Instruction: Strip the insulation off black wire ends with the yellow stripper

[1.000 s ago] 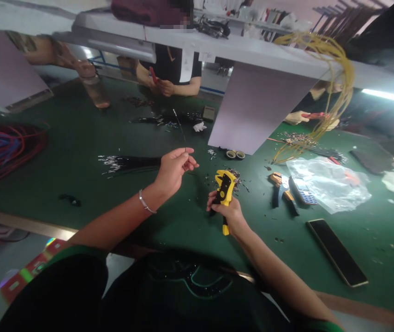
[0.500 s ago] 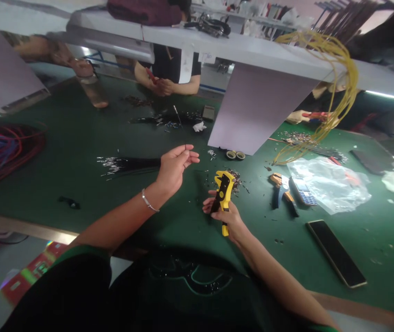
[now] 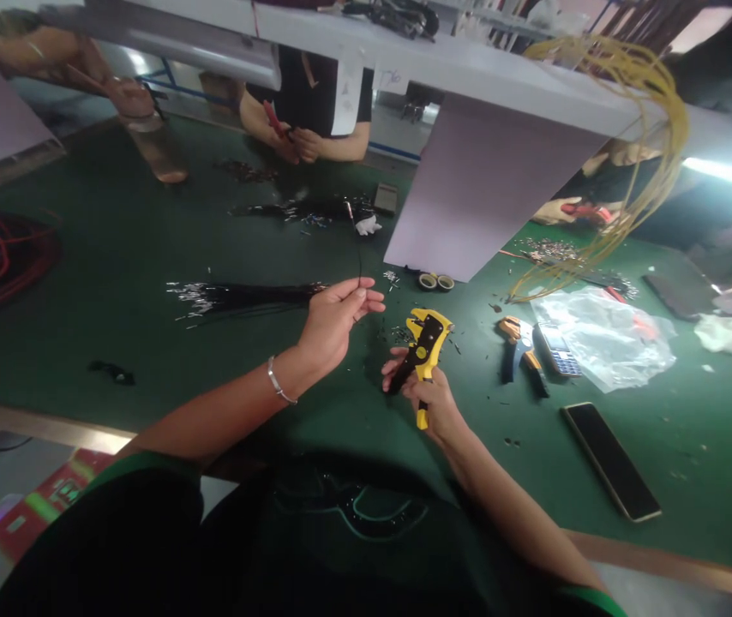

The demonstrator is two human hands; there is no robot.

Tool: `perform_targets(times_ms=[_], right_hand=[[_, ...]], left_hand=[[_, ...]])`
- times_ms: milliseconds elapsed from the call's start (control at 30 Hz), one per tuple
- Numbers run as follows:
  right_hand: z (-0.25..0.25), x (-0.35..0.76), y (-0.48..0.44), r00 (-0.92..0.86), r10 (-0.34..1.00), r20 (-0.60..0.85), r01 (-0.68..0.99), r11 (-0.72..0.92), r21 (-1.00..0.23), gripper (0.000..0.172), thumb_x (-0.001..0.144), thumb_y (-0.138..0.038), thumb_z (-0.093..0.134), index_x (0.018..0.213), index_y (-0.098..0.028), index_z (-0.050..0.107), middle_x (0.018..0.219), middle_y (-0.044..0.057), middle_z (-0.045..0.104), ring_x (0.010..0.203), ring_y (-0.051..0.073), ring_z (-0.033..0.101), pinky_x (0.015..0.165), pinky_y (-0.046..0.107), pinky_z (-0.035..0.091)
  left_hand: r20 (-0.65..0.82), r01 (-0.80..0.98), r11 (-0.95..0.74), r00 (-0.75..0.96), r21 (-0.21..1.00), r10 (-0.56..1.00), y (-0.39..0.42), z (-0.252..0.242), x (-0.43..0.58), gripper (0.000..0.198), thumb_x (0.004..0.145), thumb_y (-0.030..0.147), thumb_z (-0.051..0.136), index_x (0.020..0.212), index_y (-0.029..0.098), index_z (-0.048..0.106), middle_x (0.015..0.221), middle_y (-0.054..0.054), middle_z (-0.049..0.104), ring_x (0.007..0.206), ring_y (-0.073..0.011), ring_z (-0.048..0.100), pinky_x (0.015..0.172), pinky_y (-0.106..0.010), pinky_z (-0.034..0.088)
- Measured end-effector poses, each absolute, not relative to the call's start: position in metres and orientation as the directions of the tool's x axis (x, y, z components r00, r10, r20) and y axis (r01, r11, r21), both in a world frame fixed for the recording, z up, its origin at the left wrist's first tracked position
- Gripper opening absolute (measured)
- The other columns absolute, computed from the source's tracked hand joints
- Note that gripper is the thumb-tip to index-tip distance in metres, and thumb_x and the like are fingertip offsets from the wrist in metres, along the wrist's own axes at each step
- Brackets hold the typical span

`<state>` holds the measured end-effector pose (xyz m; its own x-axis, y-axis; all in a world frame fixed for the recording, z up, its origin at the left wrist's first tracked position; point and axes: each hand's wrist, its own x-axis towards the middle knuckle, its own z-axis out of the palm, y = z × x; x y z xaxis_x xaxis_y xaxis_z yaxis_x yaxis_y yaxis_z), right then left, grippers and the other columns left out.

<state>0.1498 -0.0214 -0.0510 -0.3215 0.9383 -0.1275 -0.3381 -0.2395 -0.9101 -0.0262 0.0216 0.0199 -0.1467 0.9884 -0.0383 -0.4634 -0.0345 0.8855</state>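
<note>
My left hand [image 3: 335, 324] pinches a thin black wire [image 3: 360, 257] between thumb and fingers. The wire stands up from the fingertips, with a pale tip at its upper end. In my right hand [image 3: 430, 396] is a yellow and black wire stripper [image 3: 429, 347], its jaws pointing up and left, with the fingers around its handles. Behind and left of my left hand lies a bundle of black wires [image 3: 243, 296] with bright metal ends. Small dark scraps [image 3: 401, 334] lie by the stripper's head, partly hidden by it.
To the right are orange-handled pliers [image 3: 520, 347], a keypad phone [image 3: 559, 350], a plastic bag [image 3: 623, 338] and a smartphone [image 3: 611, 461]. Two tape rolls [image 3: 436, 282] sit by a white partition [image 3: 488, 188]. Yellow wire [image 3: 668, 128] hangs from the shelf. Co-workers' hands [image 3: 302, 144] work across the table.
My left hand has shifted slightly right with the wire, which now rises clearly above the fingers. The stripper has tilted rightward at its head. The whole view has shifted a little.
</note>
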Motion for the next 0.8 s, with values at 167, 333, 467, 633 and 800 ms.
perform_targets(times_ms=[167, 333, 467, 633, 800], right_hand=[[-0.045, 0.147, -0.020, -0.306, 0.944, -0.126, -0.343, -0.233, -0.910, 0.056, 0.050, -0.010, 0.050, 0.104, -0.018, 0.060, 0.084, 0.004, 0.070, 0.069, 0.022, 0.063, 0.070, 0.039, 0.049], [-0.046, 0.146, -0.017, -0.318, 0.940, -0.121, -0.331, -0.230, -0.915, 0.056, 0.049, -0.011, 0.051, 0.105, -0.018, 0.060, 0.084, 0.004, 0.070, 0.069, 0.022, 0.064, 0.071, 0.040, 0.049], [-0.049, 0.146, -0.016, -0.324, 0.938, -0.121, -0.307, -0.225, -0.925, 0.057, 0.049, -0.010, 0.051, 0.104, -0.019, 0.061, 0.084, 0.003, 0.070, 0.068, 0.022, 0.063, 0.069, 0.040, 0.049], [-0.050, 0.145, -0.016, -0.331, 0.937, -0.114, -0.301, -0.219, -0.928, 0.056, 0.050, -0.010, 0.052, 0.104, -0.018, 0.061, 0.084, 0.003, 0.070, 0.067, 0.020, 0.063, 0.068, 0.037, 0.048], [-0.050, 0.141, -0.016, -0.317, 0.942, -0.106, -0.272, -0.198, -0.942, 0.056, 0.051, -0.009, 0.051, 0.105, -0.017, 0.061, 0.084, 0.002, 0.070, 0.066, 0.019, 0.063, 0.066, 0.035, 0.047]], left_hand=[[-0.043, -0.493, -0.021, -0.118, 0.870, 0.992, 0.018, 0.020, -0.021, 0.014, 0.086, 0.010, 0.055, 0.092, 0.011, 0.068, 0.084, -0.008, 0.070, 0.075, -0.0136, 0.067, 0.088, -0.036, 0.051], [-0.066, -0.518, 0.015, -0.080, 0.855, 0.995, 0.015, 0.018, -0.017, 0.014, 0.085, 0.010, 0.057, 0.091, 0.011, 0.069, 0.088, -0.009, 0.070, 0.078, -0.0141, 0.067, 0.090, -0.036, 0.050], [-0.062, -0.532, 0.009, -0.082, 0.847, 0.995, 0.015, 0.019, -0.016, 0.014, 0.085, 0.010, 0.056, 0.090, 0.012, 0.069, 0.088, -0.009, 0.070, 0.080, -0.0145, 0.068, 0.092, -0.037, 0.050], [-0.062, -0.541, 0.014, -0.072, 0.841, 0.995, 0.013, 0.021, -0.014, 0.014, 0.085, 0.009, 0.055, 0.091, 0.011, 0.068, 0.088, -0.008, 0.071, 0.080, -0.0150, 0.068, 0.092, -0.037, 0.050], [-0.060, -0.559, 0.015, -0.063, 0.829, 0.996, 0.010, 0.022, -0.011, 0.013, 0.084, 0.010, 0.056, 0.090, 0.012, 0.068, 0.087, -0.008, 0.071, 0.080, -0.0146, 0.068, 0.092, -0.037, 0.051]])
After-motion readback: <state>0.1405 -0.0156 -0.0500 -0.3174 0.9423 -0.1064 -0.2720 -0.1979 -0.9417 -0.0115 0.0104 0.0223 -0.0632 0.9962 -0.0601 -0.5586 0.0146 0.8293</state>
